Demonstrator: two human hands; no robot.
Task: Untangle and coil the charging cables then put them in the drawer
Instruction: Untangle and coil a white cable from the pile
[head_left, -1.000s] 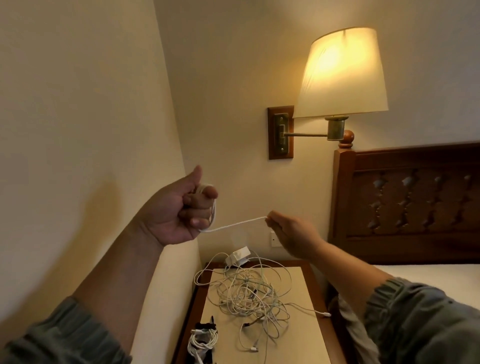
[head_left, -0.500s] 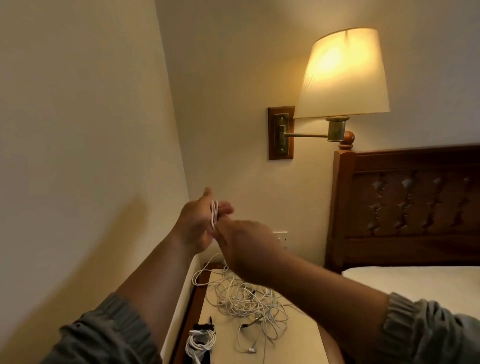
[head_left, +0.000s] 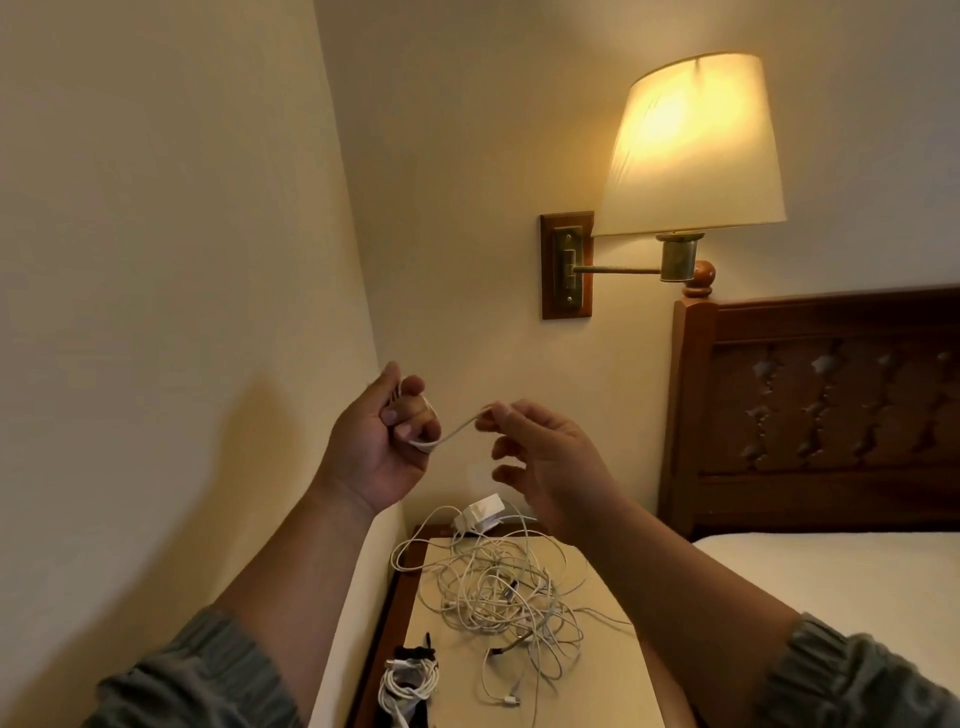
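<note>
Up front in the head view, both forearms are raised at approx chest height in front of the corner wall (head_left: 182, 260), grey-green sleeves (head_left: 208, 675) pushed back below the elbows. The left hand (head_left: 382, 441) is upright w/ the palm facing the camera, thumb pointing up and fingers curled in; several turns of the white cable (head_left: 457, 431) are wound round those fingers, so it grips the cable in a small coil. A short slack run of that cable crosses the gap btwn the hands, rising slightly to the right hand (head_left: 550, 457). The R hand sits just beside the L one, back of the hand to the camera, pinching the cable btwn thumb and forefinger tip; its other fingers are loosely bent and spread, touching nothing. Below and well apart from the hands, a tangle of cables (head_left: 498, 587) lies loose on the cream top of the nightstand (head_left: 613, 675), w/ a white charger brick (head_left: 480, 514) at its far edge near the wall. A coiled bundle (head_left: 408, 686) w/ a black strap lies at the nightstand's near-left edge. A lit wall lamp (head_left: 691, 145) hangs above right, next to a dark carved headboard (head_left: 831, 405) and a white mattress (head_left: 857, 571).
</note>
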